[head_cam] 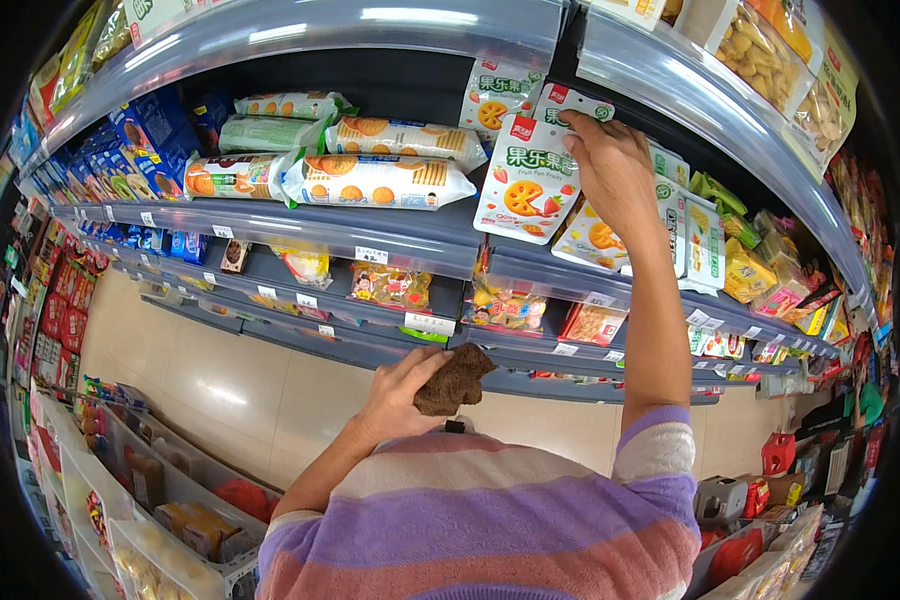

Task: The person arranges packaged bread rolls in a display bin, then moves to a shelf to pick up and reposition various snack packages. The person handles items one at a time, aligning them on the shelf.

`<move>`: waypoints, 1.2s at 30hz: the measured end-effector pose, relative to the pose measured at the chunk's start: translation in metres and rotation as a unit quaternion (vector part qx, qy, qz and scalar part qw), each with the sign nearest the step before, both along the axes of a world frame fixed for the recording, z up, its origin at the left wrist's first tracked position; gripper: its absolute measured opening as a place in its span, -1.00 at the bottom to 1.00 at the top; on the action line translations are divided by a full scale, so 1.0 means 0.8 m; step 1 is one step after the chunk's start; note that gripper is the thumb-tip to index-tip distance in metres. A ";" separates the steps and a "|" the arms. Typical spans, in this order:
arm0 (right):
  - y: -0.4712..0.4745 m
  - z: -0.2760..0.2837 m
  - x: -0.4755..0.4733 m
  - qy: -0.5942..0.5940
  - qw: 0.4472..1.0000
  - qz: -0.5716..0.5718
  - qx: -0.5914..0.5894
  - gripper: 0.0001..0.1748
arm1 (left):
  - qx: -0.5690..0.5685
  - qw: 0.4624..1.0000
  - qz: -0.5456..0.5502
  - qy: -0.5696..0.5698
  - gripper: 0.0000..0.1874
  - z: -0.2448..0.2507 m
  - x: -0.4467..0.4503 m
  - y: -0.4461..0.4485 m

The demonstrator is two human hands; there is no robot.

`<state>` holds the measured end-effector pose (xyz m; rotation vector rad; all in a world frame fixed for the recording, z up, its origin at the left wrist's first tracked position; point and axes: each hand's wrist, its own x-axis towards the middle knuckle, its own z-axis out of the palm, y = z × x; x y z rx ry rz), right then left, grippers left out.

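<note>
My left hand [401, 394] grips a bunched brown cloth [456, 381] in front of my body, below the shelf edges. My right hand [615, 165] reaches up to a shelf of white snack pouches. Its thumb and forefinger are at the upper right edge of the front white snack pouch [529, 180], which shows pictures of round biscuits and strawberries. That pouch leans near the shelf's front edge. Another pouch [562, 101] stands behind my fingertips. Under my wrist sits a further pouch [589, 236], partly covered by my forearm.
Biscuit rolls [379, 181] lie left of the pouches, beyond them blue boxes [150, 135]. A clear-fronted upper shelf [330, 30] overhangs this level. Bagged sweets [390, 285] fill part of the shelf below. Plastic bins [165, 555] stand behind me at the lower left, on a tiled floor [232, 390].
</note>
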<state>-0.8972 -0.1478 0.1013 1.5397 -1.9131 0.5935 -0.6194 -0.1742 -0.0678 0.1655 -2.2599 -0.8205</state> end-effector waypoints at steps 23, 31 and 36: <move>0.001 -0.009 0.003 -0.038 0.998 0.036 -0.039 -0.85 | 0.009 1.000 0.010 0.001 -0.31 -0.002 0.009 -0.009; 0.002 -0.010 0.006 -0.035 0.997 0.047 -0.042 -0.85 | 0.009 1.000 0.010 0.012 -0.32 -0.002 0.009 -0.007; 0.002 -0.010 0.007 -0.035 0.998 0.044 -0.033 -0.85 | 0.004 1.000 0.019 0.015 -0.32 -0.003 0.010 -0.005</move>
